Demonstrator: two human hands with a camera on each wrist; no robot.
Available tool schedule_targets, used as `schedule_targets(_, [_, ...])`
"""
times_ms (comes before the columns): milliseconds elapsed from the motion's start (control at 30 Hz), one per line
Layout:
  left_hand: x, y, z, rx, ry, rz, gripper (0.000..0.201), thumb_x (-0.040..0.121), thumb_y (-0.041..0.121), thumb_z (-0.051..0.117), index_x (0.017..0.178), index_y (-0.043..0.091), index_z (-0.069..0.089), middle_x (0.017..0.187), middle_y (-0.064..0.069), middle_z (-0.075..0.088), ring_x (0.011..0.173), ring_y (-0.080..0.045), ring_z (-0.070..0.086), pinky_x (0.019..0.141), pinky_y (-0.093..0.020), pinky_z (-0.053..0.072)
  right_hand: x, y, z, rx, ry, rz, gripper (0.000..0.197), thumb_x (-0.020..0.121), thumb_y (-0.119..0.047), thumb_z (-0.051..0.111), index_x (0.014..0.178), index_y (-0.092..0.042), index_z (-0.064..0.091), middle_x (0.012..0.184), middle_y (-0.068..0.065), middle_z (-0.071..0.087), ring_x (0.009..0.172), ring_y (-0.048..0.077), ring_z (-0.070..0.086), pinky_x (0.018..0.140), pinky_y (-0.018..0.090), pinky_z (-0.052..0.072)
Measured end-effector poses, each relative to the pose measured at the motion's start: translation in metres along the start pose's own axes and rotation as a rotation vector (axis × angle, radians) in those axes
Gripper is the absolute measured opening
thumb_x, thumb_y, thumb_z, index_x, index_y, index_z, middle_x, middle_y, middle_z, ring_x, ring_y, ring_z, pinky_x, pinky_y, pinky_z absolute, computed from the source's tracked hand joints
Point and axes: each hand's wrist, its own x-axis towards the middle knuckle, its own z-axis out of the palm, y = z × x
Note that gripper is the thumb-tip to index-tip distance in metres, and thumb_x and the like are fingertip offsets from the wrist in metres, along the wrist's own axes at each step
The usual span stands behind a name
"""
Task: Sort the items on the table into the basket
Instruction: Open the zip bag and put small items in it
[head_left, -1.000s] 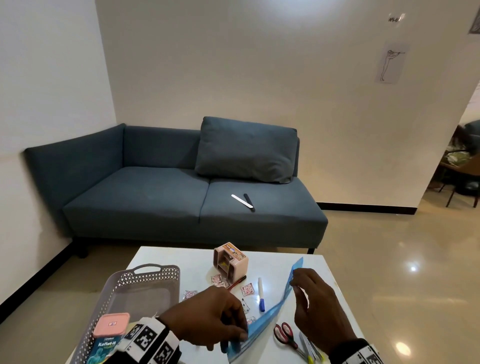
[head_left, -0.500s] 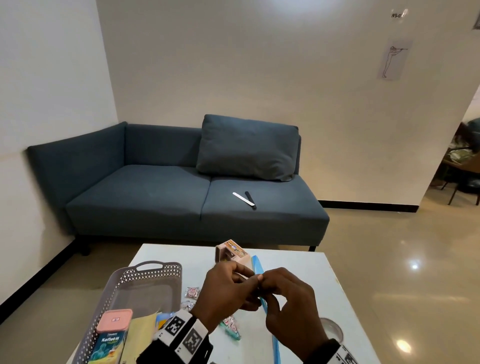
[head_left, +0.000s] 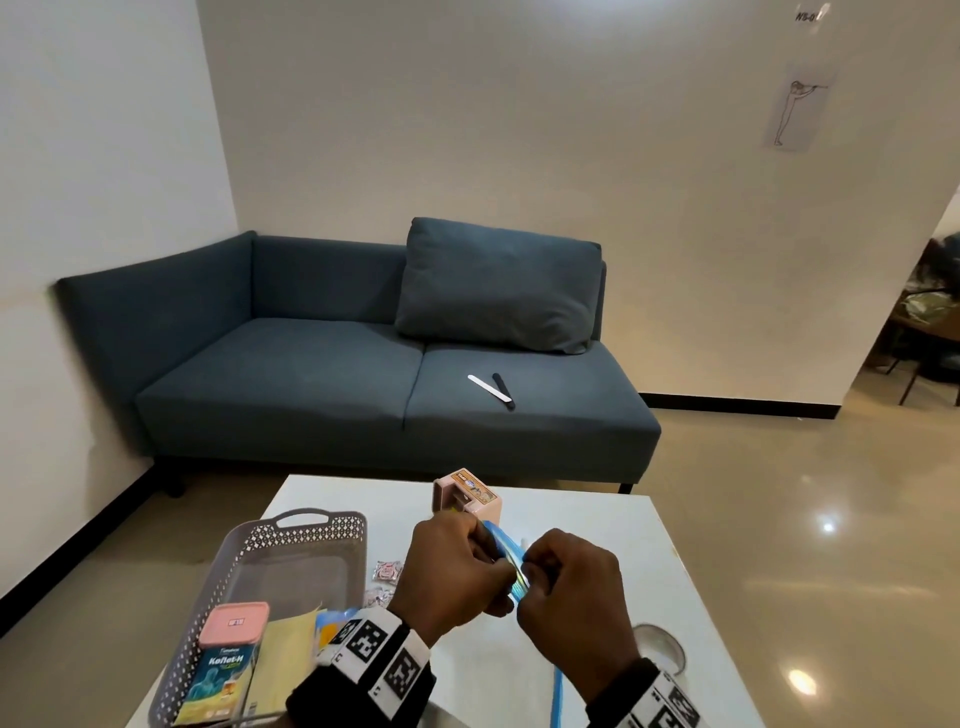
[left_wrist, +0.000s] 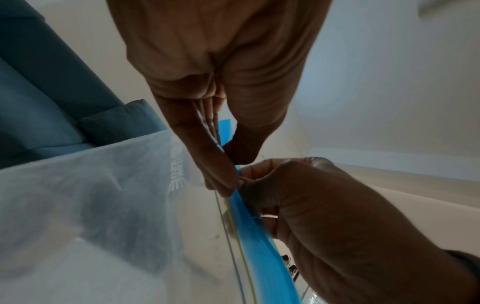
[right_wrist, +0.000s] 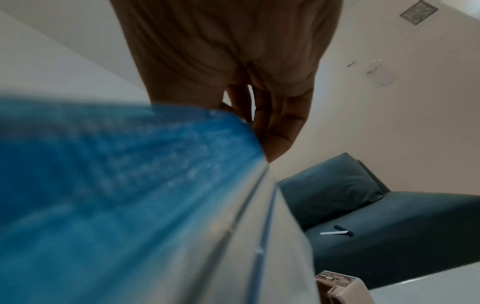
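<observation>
Pinching zip bag's blue edge (head_left: 511, 558), left hand (head_left: 457, 569), right hand (head_left: 571, 597)

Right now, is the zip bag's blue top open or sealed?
Cannot tell. Both hands, left hand and right hand, pinch the zip bag at its blue strip, hiding the seal.

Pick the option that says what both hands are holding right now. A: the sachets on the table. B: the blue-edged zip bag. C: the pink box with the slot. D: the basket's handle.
B: the left hand and right hand both pinch the blue top edge of the zip bag, held up above the table.
</observation>
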Motion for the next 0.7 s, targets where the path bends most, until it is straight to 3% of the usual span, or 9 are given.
schedule_targets(167, [-0.001,0.001,-0.002,0.014,0.058,0.007,0.017,0.075,0.018,0.075,0.090,0.014,0.071,0.089,-0.004,0.075,0.061,-0.008,0.069,0.052,-0.013,0.054,-0.003,-0.007,0.010,-0.028,0.032,0.010,0.008,0.074,-0.021,0.068,0.075,-0.018,0.061,0.070,-0.006,0.059,0.063,0.015,0.056,0.060,0.027,0.053])
schedule_targets(300, [-0.006,-0.004,0.006,-0.148,0.044,-0.011,0.013,0.086,0.016,0.070,0.099,0.015,0.072,0.091,-0.004,0.074,0.071,-0.014,0.073,0.060,-0.032,0.062,-0.002,-0.008,0.015,0.037,0.030,0.060,0.011,0.080,-0.017,0.067,0.076,-0.020,0.057,0.067,-0.009,0.058,0.061,0.013,0.058,0.056,0.021,0.050])
schedule_targets(467, [-0.007,-0.010,0.004,-0.309,-0.059,0.008,0.019,0.092,0.015,0.065,0.109,0.012,0.073,0.094,-0.007,0.075,0.077,-0.018,0.075,0.070,-0.042,0.062,0.004,-0.009,0.005,0.170,-0.013,0.138,0.013,0.085,-0.031,0.072,0.085,-0.031,0.059,0.074,-0.016,0.062,0.063,0.005,0.063,0.053,0.007,0.047])
schedule_targets(600, [-0.005,-0.007,-0.001,-0.271,-0.084,0.027,0.023,0.088,0.019,0.070,0.108,0.010,0.073,0.091,-0.009,0.076,0.072,-0.019,0.075,0.072,-0.042,0.062,0.010,-0.007,-0.002,0.156,-0.016,0.149,0.016,0.084,-0.017,0.073,0.076,-0.027,0.064,0.068,-0.014,0.063,0.061,0.004,0.062,0.051,0.004,0.044])
schedule_targets(700, [-0.003,-0.005,0.002,-0.198,-0.043,0.055,0.022,0.087,0.018,0.072,0.107,0.010,0.074,0.089,-0.008,0.076,0.069,-0.016,0.074,0.069,-0.035,0.062,0.011,-0.008,0.001,0.126,-0.038,0.180,0.016,0.083,-0.011,0.070,0.076,-0.022,0.062,0.070,-0.008,0.062,0.064,0.010,0.062,0.054,0.012,0.050])
